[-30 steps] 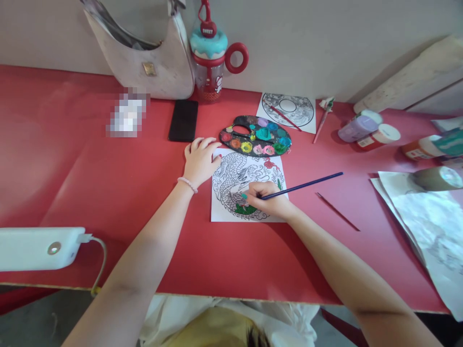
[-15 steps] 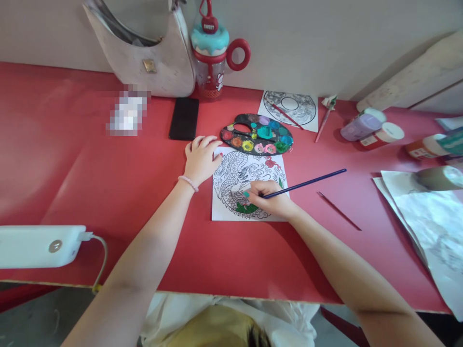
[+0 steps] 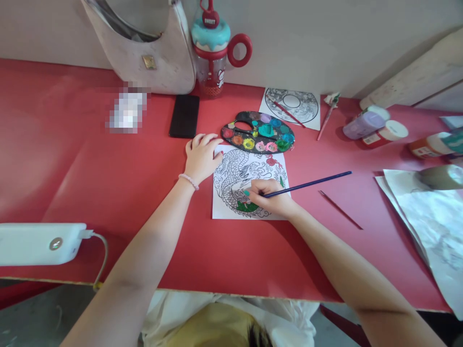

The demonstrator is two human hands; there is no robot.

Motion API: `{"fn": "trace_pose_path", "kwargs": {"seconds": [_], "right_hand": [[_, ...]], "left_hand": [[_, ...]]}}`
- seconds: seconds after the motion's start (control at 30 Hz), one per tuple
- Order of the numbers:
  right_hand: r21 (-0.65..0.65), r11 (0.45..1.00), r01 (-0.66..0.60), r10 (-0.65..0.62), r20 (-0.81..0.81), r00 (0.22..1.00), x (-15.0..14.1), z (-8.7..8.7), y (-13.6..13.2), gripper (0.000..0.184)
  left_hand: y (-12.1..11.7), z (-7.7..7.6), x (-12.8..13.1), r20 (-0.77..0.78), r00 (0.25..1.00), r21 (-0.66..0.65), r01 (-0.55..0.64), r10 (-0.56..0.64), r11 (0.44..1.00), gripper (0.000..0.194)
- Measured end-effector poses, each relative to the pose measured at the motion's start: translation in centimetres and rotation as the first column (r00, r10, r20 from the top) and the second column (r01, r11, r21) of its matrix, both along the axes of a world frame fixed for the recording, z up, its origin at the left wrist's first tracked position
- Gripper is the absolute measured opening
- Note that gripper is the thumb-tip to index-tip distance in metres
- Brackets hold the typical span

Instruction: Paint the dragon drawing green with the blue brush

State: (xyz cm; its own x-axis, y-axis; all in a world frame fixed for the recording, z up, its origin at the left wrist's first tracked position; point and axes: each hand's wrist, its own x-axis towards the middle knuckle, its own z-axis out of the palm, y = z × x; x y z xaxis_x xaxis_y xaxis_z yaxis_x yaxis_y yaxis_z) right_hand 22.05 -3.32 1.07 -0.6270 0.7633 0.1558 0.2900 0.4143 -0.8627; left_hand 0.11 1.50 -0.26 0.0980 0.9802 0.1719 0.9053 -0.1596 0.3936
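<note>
A white sheet (image 3: 226, 205) with a printed dragon design lies in front of me, partly painted green at the bottom and red at the upper right. My right hand (image 3: 269, 196) rests on its lower right, fingers closed round a dark blue paintbrush (image 3: 314, 182) whose handle points right. The brush tip is hidden by the fingers. My left hand (image 3: 203, 156) lies flat at the sheet's upper left edge, fingers spread, holding nothing. Just beyond the sheet sits a black paint palette (image 3: 237, 117) with wells of several colours.
Behind are a phone (image 3: 184, 116), a handbag (image 3: 152, 67), a cup (image 3: 211, 62) and another printed sheet (image 3: 311, 99). A thin brush (image 3: 341, 210) lies right of the sheet. Paint bottles (image 3: 367, 122) and papers (image 3: 412, 202) occupy the right side. A white power bank (image 3: 32, 244) is at left.
The blue brush's handle has shifted slightly, its far end now a little further right. Both hands stay nearly in place; the whole view has moved slightly.
</note>
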Motion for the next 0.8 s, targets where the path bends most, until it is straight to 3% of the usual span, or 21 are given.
{"fn": "trace_pose_path", "kwargs": {"seconds": [0.8], "right_hand": [[0.030, 1.000, 0.007, -0.008, 0.006, 1.000, 0.10, -0.06, 0.15, 0.034]], "left_hand": [[-0.05, 0.17, 0.01, 0.026, 1.000, -0.011, 0.009, -0.008, 1.000, 0.031]]}}
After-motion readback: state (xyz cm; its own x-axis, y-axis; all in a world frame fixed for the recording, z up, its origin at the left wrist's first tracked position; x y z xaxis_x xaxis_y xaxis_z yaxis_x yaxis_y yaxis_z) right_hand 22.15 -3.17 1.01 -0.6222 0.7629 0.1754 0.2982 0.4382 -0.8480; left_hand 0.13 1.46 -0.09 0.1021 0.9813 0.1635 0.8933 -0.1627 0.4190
